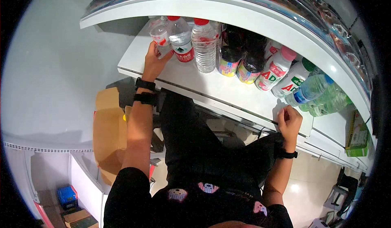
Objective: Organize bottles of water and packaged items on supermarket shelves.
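Note:
At the left end of the white shelf (pixel 195 82), my left hand (pixel 155 61) has its fingers and thumb around the lower part of a clear plastic bottle (pixel 159 37) with a red and white label. Just right of that thumb stands a red-capped water bottle (pixel 181 41), and beside it a ribbed clear bottle (pixel 204 49) with a red cap. My right hand (pixel 288 121) rests at the shelf's front edge, fingers curled in with nothing seen in them. Nearest to it is a blue-labelled water bottle (pixel 308 90).
Further along the row are dark-topped containers (pixel 229 61), white drink bottles (pixel 276 70) and green-tinted bottles (pixel 331 101). A white upper ledge (pixel 213 3) overhangs them. An open cardboard box (pixel 108 133) is by my left arm. At far right lies a green box (pixel 356 136).

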Motion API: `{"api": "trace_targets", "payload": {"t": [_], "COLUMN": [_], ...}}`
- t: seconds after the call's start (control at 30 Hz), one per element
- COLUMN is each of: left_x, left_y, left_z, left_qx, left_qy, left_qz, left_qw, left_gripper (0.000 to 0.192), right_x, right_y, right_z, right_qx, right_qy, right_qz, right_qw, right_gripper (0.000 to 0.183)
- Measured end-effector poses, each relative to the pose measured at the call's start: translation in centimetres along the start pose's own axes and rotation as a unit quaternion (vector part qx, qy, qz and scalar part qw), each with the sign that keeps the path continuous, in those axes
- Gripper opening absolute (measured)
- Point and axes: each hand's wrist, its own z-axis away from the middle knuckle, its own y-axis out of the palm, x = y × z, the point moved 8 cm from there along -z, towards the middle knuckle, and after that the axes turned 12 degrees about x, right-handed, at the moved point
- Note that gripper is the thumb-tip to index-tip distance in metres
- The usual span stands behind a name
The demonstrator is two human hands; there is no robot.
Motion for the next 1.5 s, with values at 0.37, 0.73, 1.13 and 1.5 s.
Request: {"api": "trace_targets", "payload": {"t": [0.37,0.73,1.13,1.5], "left_x": [1.5,3.6,4.3,3.5], "left_y": [1.5,1.0,0.9,1.3], "left_z": [0.7,0.5,0.6,0.6], "left_qx": [-0.032,0.002,0.019,0.019], "left_qy": [0.011,0.013,-0.018,0.000], "left_qz": [-0.015,0.014,0.052,0.072], "left_qw": [0.999,1.000,0.998,0.997], "left_gripper": [0.052,0.057,0.063,0.061], "right_x": [0.3,0.5,0.5,0.4], "right_y": [-0.4,-0.6,-0.9,-0.9], "right_z": [0.2,0.1,0.4,0.3], "right_qx": [-0.012,-0.028,-0.031,-0.043], "right_qy": [-0.013,-0.029,-0.019,-0.025], "right_qz": [0.006,0.013,0.009,0.006], "right_qw": [1.000,0.999,0.999,0.999], "right_gripper": [0.021,0.017,0.016,0.018]}}
